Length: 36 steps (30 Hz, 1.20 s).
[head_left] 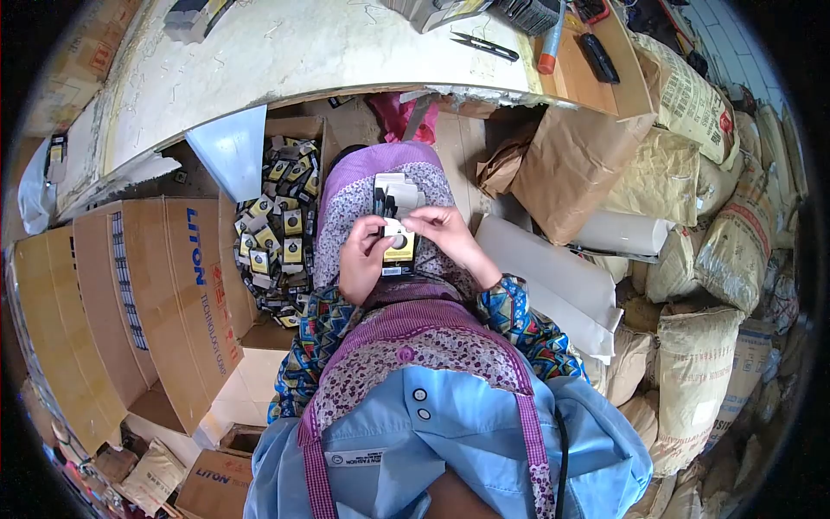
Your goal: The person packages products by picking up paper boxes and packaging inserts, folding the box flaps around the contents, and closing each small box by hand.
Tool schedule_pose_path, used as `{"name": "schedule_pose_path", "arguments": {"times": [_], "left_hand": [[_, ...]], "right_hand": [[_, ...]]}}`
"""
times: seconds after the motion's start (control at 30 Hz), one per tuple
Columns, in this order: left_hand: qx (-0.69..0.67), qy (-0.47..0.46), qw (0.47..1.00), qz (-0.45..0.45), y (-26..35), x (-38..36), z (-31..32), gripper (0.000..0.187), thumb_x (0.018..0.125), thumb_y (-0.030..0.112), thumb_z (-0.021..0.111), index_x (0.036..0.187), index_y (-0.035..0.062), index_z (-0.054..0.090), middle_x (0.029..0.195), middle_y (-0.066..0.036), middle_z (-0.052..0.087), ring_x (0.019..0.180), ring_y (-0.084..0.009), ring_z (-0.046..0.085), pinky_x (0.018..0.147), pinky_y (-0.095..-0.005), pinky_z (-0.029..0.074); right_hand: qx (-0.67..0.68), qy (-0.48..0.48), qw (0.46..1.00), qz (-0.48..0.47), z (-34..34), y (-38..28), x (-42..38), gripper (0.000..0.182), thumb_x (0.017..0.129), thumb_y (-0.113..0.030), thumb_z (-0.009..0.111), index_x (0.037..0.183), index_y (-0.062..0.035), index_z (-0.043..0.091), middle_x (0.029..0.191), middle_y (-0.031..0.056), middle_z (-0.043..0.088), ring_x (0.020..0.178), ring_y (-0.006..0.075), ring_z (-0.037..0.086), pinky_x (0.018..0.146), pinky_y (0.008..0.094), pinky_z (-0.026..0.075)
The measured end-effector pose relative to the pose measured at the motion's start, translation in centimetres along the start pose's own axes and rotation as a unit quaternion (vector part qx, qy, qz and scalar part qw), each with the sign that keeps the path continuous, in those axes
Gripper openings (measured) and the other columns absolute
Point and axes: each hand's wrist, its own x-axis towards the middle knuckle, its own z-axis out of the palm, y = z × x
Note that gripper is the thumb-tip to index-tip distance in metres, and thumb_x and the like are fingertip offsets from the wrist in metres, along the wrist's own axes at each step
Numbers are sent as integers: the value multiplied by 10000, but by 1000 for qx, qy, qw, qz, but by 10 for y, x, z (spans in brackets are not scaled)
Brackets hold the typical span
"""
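A small black-and-yellow printed carton [398,253] with a pale round spot and a white upper end lies over my lap. My left hand [361,259] pinches its left edge between thumb and fingers. At its white upper end, the fingertips of my right hand [445,235] are closed together. Just beyond my fingers, a stack of flat white and black carton pieces [396,186] rests on the flowered apron [346,195]. To the left, an open box holds a heap of similar small cartons [292,222].
A worktable [346,52] spans the far side, bearing black thread snips [486,47] and an orange-and-blue tube [551,45]. Big cardboard boxes [186,294] stand at left. Brown paper [575,169], white sheet rolls [549,277] and stacked sacks [700,372] crowd the right.
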Motion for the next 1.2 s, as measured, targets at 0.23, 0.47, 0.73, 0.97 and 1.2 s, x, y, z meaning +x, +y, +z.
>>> {"name": "schedule_pose_path", "arguments": {"times": [0.23,0.47,0.73,0.97,1.2], "left_hand": [[35,-19,999,-29,0,1,-20,208,818,-67,552,1012,1,521,952,-105,607,854,-141,614,727,-246,483],[555,144,807,144,50,-2,-55,206,817,82,584,1018,40,595,1058,-199,588,919,-345,595,758,-392,487],[473,-12,870,138,24,2,9,595,724,197,703,1224,-6,451,1049,-244,571,893,-394,582,766,-432,474],[374,-10,926,44,-9,5,-8,396,864,132,544,1233,43,431,965,-266,585,840,-452,567,686,-448,476],[55,-37,998,9,-2,8,-5,284,863,-34,510,1142,-3,467,922,-86,583,850,-116,574,750,-233,461]], "right_hand": [[-147,-34,986,-68,7,7,-1,187,782,-114,681,907,-1,599,834,56,630,795,126,584,704,272,456],[-605,96,756,-232,11,32,5,331,628,-133,691,926,-16,609,917,126,510,892,261,501,750,374,333],[-195,10,978,-71,14,4,-1,197,783,-154,685,894,-6,618,951,76,581,919,180,544,816,288,422],[-134,35,981,-138,15,19,-1,222,835,-59,615,1040,-7,548,945,49,576,893,126,525,820,259,415],[-118,9,988,-97,9,16,-2,176,916,-139,504,1042,-22,540,970,52,580,915,139,534,820,261,415]]}}
